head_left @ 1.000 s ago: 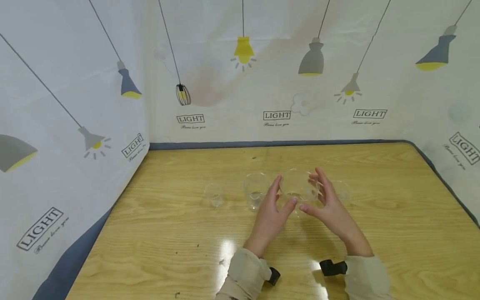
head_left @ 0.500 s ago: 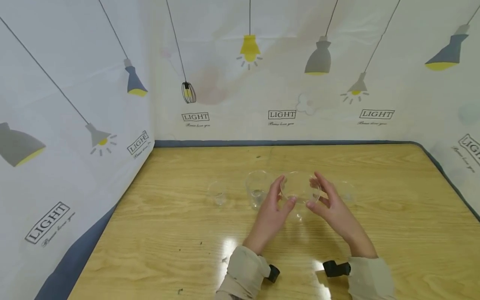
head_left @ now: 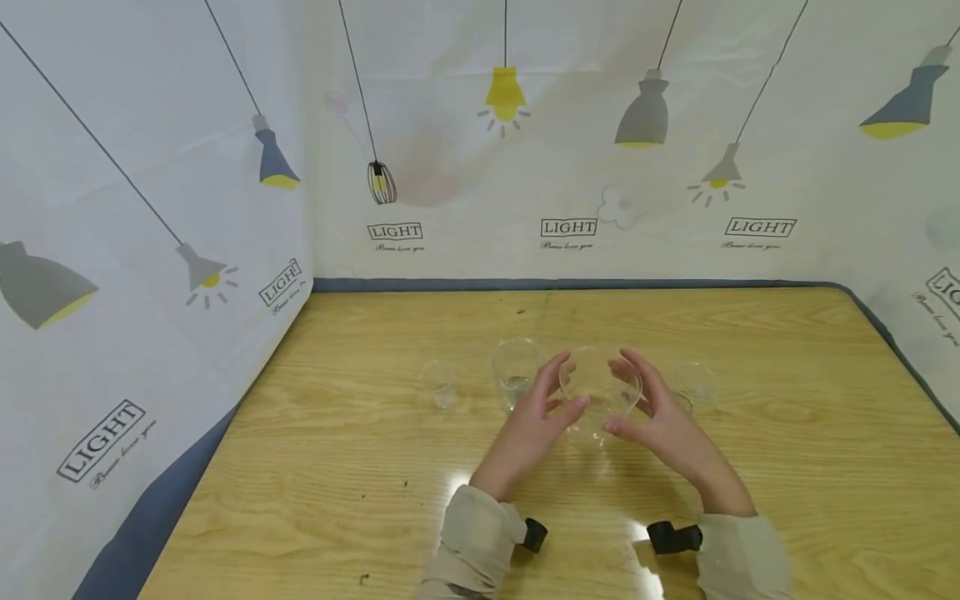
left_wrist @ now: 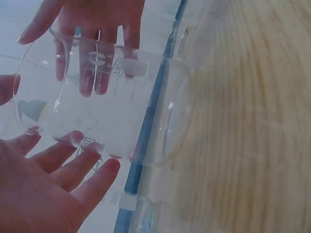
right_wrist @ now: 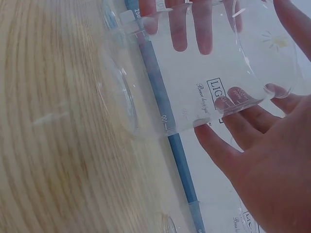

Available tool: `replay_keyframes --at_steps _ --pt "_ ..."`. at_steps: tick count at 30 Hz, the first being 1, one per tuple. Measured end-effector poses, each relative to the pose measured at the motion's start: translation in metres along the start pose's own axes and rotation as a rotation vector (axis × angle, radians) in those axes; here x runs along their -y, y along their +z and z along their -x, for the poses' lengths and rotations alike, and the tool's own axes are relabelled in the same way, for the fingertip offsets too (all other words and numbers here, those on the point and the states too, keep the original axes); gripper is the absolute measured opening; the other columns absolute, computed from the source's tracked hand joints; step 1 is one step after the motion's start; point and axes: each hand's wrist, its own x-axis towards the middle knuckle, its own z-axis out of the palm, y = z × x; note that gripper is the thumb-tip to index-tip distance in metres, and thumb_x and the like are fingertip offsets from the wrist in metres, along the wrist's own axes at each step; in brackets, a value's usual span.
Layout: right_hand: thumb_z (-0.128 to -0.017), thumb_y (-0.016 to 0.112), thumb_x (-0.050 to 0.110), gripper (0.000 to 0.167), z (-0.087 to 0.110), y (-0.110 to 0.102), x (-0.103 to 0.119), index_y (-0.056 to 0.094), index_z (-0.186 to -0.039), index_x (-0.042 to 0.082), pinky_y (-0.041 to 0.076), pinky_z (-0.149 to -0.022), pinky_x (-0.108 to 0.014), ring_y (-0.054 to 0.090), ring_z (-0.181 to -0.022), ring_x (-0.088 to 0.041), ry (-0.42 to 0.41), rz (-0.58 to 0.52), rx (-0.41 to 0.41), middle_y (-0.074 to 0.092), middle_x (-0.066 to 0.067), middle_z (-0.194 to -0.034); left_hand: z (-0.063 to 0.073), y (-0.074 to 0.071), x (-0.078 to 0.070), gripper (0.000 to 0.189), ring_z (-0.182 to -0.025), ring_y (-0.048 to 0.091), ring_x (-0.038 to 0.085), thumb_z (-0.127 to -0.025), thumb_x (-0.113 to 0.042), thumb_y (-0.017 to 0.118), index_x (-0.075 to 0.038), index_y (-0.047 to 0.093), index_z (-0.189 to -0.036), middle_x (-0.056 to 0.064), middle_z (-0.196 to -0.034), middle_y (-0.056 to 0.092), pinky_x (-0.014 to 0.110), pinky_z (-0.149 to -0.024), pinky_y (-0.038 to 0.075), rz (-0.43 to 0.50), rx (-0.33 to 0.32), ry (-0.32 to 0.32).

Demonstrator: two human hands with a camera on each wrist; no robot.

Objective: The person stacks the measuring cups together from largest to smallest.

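A clear beaker (head_left: 597, 379) with printed scale marks stands upright between my two hands, its rim toward the head camera. My left hand (head_left: 534, 418) curves round its left side, thumb by the near rim. On the other side my right hand (head_left: 663, 417) holds it in the same way, fingers along the far wall. In the left wrist view, left fingertips (left_wrist: 109, 167) press on the wall of the beaker (left_wrist: 121, 102). The right wrist view has right fingertips (right_wrist: 203, 124) touching the wall below the rim. The base is close over or at the wooden tabletop.
A larger clear beaker (head_left: 517, 354) stands just left of my left hand. Farther left is a small clear beaker (head_left: 441, 387), and another small clear vessel (head_left: 697, 383) is right of my right hand. A printed curtain (head_left: 480, 192) borders the wooden table (head_left: 337, 467).
The beaker has shifted slightly toward me with both hands around it. My right thumb has slid a little lower beside the rim. The head view has turned slightly left.
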Motion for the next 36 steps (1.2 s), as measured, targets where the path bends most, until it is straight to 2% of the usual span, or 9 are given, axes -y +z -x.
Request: replay_keyframes --at_steps 5,8,9,12,14,20,26,29,36 --pt "-0.079 0.069 0.018 0.091 0.000 0.001 0.004 0.006 -0.141 0.037 0.015 -0.095 -0.063 0.017 -0.132 -0.026 -0.016 0.007 0.037 0.020 -0.007 -0.145 0.003 -0.006 -0.004 0.057 -0.116 0.044 0.027 -0.088 -0.046 0.049 -0.049 0.017 -0.135 -0.012 -0.139 0.031 0.038 -0.084 0.044 0.052 0.054 -0.018" --pt "-0.077 0.070 0.013 0.095 0.000 0.001 0.004 0.004 -0.141 0.036 0.014 -0.095 -0.064 0.017 -0.132 -0.027 -0.039 0.007 0.054 0.019 -0.007 -0.145 0.007 -0.010 -0.016 0.056 -0.117 0.044 0.028 -0.091 -0.039 0.049 -0.043 0.018 -0.137 -0.005 -0.140 0.032 0.038 -0.088 0.042 0.057 0.068 -0.009" --pt "-0.076 0.071 0.012 0.096 0.000 0.001 0.004 0.004 -0.141 0.036 0.015 -0.095 -0.063 0.017 -0.132 -0.027 -0.045 0.011 0.057 0.020 -0.006 -0.145 0.007 -0.011 -0.016 0.056 -0.117 0.043 0.027 -0.091 -0.038 0.048 -0.042 0.018 -0.138 -0.004 -0.140 0.032 0.038 -0.089 0.040 0.051 0.069 -0.001" --pt "-0.076 0.072 0.012 0.097 0.000 0.001 0.003 0.004 -0.141 0.036 0.015 -0.095 -0.063 0.017 -0.132 -0.028 -0.056 0.016 0.071 0.020 -0.005 -0.145 0.012 -0.016 -0.031 0.055 -0.120 0.041 0.023 -0.092 -0.032 0.048 -0.036 0.020 -0.139 0.003 -0.141 0.032 0.037 -0.095 0.036 0.048 0.085 0.002" --pt "-0.076 0.071 0.012 0.098 0.000 0.002 0.002 0.003 -0.141 0.036 0.016 -0.095 -0.064 0.016 -0.131 -0.029 -0.058 0.010 0.085 0.020 -0.006 -0.145 0.013 -0.018 -0.034 0.054 -0.122 0.038 0.021 -0.092 -0.032 0.047 -0.035 0.021 -0.139 0.004 -0.141 0.032 0.037 -0.096 0.034 0.037 0.093 0.006" --pt "-0.076 0.071 0.013 0.098 -0.001 0.003 -0.001 0.002 -0.142 0.036 0.018 -0.094 -0.064 0.018 -0.131 -0.032 -0.050 -0.012 0.114 0.021 -0.008 -0.145 0.013 -0.022 -0.032 0.054 -0.127 0.031 0.020 -0.093 -0.028 0.048 -0.032 0.021 -0.140 0.002 -0.141 0.030 0.037 -0.099 0.032 0.094 0.142 0.024" --pt "-0.075 0.072 0.013 0.098 -0.002 0.005 -0.003 0.004 -0.142 0.035 0.019 -0.093 -0.064 0.020 -0.130 -0.033 -0.052 -0.023 0.130 0.023 -0.009 -0.143 0.015 -0.028 -0.028 0.056 -0.119 0.042 0.015 -0.093 -0.028 0.048 -0.037 0.019 -0.139 0.001 -0.143 0.027 0.029 -0.095 0.035 0.112 0.212 0.008" --pt "-0.074 0.073 0.012 0.097 -0.002 0.006 -0.004 0.006 -0.142 0.034 0.021 -0.094 -0.062 0.022 -0.129 -0.033 -0.055 -0.038 0.135 0.025 -0.009 -0.142 0.016 -0.031 -0.027 0.057 -0.119 0.042 0.017 -0.092 -0.030 0.049 -0.038 0.018 -0.139 0.001 -0.143 0.027 0.031 -0.095 0.035 0.111 0.237 0.005" --pt "-0.073 0.075 0.017 0.095 -0.002 0.008 -0.004 0.010 -0.140 0.033 0.022 -0.095 -0.060 0.024 -0.129 -0.031 -0.066 -0.053 0.146 0.027 -0.007 -0.142 0.016 -0.036 -0.022 0.071 -0.129 0.028 0.023 -0.084 -0.030 0.062 -0.039 0.017 -0.139 -0.001 -0.143 0.028 0.044 -0.100 0.028 0.113 0.282 0.013"
